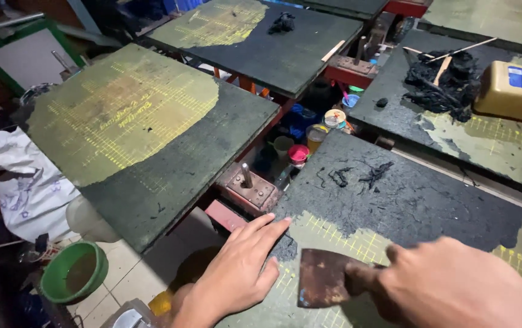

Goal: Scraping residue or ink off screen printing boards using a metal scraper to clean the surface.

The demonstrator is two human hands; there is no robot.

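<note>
My right hand grips a rusty metal scraper and holds its blade flat on the near printing platen. That board is coated in black residue, and a yellow-green gridded patch shows bare near the blade. My left hand lies flat with fingers spread on the platen's near left corner, just left of the scraper. Curled black scrapings lie further up the board.
A second platen stands at the left and a third at the back. At the right, another board holds a black residue heap, sticks and a tan jug. Small jars sit between the boards. A green bowl is on the floor.
</note>
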